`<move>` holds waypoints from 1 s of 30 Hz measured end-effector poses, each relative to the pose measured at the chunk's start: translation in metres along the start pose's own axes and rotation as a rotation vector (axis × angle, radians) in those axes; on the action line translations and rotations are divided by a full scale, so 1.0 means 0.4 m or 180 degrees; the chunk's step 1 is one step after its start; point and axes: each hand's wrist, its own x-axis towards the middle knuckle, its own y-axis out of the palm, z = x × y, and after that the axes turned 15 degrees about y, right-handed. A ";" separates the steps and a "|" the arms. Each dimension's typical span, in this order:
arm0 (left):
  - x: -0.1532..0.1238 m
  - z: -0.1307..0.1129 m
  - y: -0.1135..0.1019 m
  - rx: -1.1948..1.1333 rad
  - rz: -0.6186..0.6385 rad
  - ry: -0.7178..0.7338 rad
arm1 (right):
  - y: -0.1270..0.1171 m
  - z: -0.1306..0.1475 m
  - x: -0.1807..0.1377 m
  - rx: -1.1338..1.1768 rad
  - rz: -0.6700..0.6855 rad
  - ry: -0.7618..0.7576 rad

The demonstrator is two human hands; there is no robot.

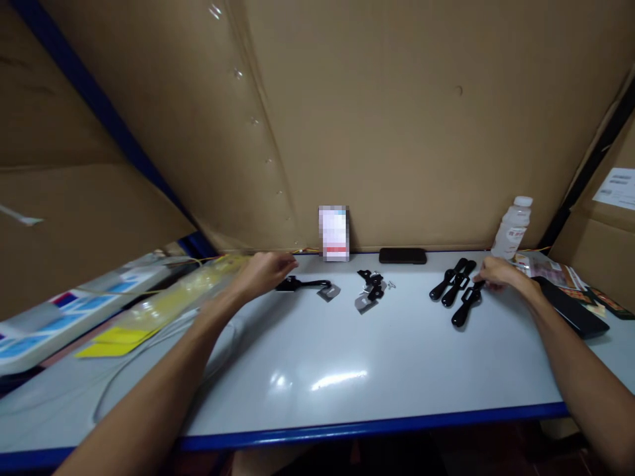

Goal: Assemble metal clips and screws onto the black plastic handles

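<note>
My left hand (265, 271) reaches to the far left of the table, its fingers curled over the end of a black tool with a thin handle (303, 285). A small grey metal plate (328, 291) lies at that tool's other end. My right hand (496, 272) rests at the far right with fingertips pinched on the nearest of three black elongated parts (459, 291) that lie side by side. Between the hands sits a small pile of black and grey metal pieces (370, 289).
The white table (317, 370) has a blue front edge. A dark phone (403, 255), a pixelated card (334, 233) and a plastic bottle (512, 229) stand along the cardboard back wall. Printed sheets and a black case (570, 305) lie right; a clear bag (188, 291) and cable left.
</note>
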 end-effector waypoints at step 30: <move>-0.007 -0.272 0.059 -0.0408 0.0054 0.1726 | 0.197 0.240 -0.361 0.1287 0.1176 -0.3233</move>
